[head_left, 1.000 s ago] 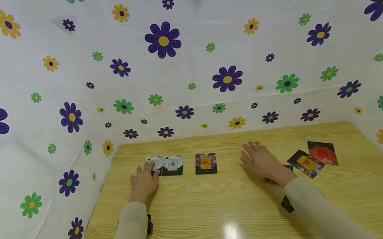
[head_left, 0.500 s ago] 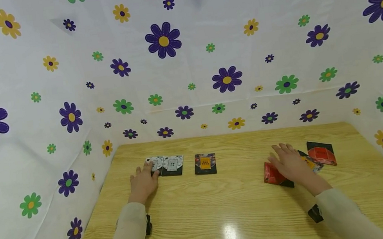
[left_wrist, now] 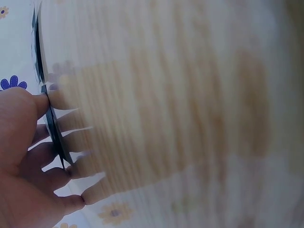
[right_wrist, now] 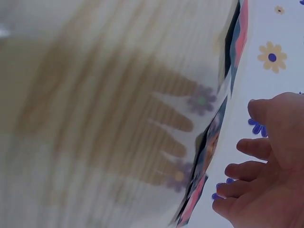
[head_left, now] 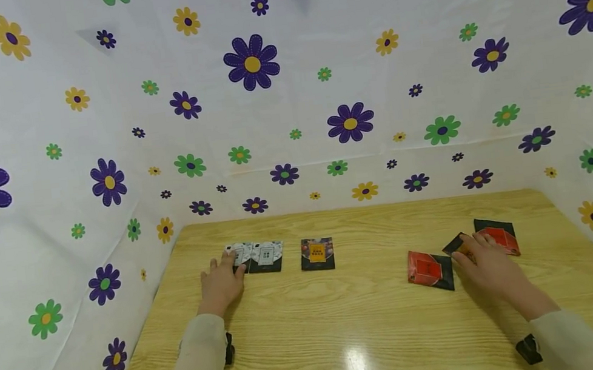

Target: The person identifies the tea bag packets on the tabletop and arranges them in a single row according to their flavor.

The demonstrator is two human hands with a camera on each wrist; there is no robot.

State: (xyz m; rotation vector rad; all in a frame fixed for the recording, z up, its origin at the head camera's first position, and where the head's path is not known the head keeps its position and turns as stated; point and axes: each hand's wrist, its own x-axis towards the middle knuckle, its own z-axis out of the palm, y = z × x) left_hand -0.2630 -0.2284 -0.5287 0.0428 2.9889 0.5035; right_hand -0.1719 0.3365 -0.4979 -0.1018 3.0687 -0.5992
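My left hand (head_left: 222, 284) rests on the leftmost flat square packet (head_left: 238, 254), white above and black below, its fingers spread down to the table in the left wrist view. Against that packet's right side lies a matching white-and-black packet (head_left: 267, 256). My right hand (head_left: 485, 262) is over a dark packet with an orange label (head_left: 458, 245), covering most of it. In the right wrist view its fingers (right_wrist: 247, 171) are loosely bent and apart from that packet (right_wrist: 209, 142). Red-and-black packets lie on both sides, one to the left (head_left: 428, 269) and one behind to the right (head_left: 502, 236).
Another orange-label packet (head_left: 317, 254) lies alone right of the white pair. The wooden table (head_left: 339, 320) reflects light near its front. Flower-printed white sheets (head_left: 298, 105) enclose its back and sides.
My right hand has moved rightward across the table, past the left red packet, to the orange-label packet. The red packet it covered now shows fully. My left hand has stayed put.
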